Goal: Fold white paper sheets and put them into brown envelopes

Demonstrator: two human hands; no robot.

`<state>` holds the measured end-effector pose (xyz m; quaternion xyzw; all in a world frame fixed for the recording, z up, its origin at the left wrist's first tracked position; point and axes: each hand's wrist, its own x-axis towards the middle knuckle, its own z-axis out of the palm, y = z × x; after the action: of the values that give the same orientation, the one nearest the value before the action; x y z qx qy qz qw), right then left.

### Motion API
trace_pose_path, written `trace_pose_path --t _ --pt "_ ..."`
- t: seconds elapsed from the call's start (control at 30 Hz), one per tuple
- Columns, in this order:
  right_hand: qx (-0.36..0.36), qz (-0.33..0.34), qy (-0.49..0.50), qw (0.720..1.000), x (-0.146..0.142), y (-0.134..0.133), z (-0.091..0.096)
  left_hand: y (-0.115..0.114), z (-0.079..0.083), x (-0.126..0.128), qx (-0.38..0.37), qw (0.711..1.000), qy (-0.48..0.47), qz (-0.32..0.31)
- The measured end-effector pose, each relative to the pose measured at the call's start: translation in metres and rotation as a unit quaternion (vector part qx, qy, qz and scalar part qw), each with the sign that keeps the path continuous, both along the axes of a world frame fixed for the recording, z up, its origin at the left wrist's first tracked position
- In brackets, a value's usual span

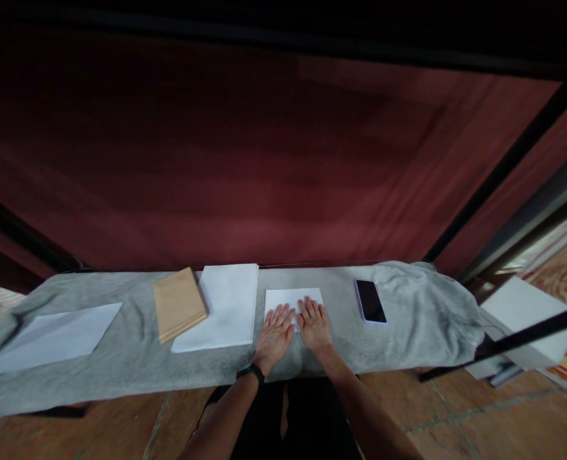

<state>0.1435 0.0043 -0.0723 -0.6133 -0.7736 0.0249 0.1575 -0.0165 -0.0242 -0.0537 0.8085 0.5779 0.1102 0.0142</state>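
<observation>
A small white sheet of paper, which looks folded, lies on the grey cloth in front of me. My left hand rests flat on its left part, fingers stretched forward. Beside it my right hand presses flat on the right part, fingers slightly spread. The thumbs point toward each other with a narrow gap between them. Both hands cover much of the paper's near half. To the left is a stack of white paper, with several brown envelopes lying partly over its left edge.
A grey cloth covers the long bench. A phone lies to the right of the hands. One more white sheet is at the far left. Behind the bench rises a dark red panel. White boards stand low at the right.
</observation>
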Motion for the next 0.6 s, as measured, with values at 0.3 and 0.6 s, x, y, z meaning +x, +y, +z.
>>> trace_pose_path --t 0.3,0.6 --pt "0.029 0.002 0.006 1.0 -0.001 0.0 -0.003 0.008 -0.011 0.003 -0.005 1.0 0.001 0.025" --pt "0.062 -0.004 0.024 0.998 0.006 -0.003 -0.008 0.053 -0.01 0.028 -0.004 0.997 -0.018 0.078"
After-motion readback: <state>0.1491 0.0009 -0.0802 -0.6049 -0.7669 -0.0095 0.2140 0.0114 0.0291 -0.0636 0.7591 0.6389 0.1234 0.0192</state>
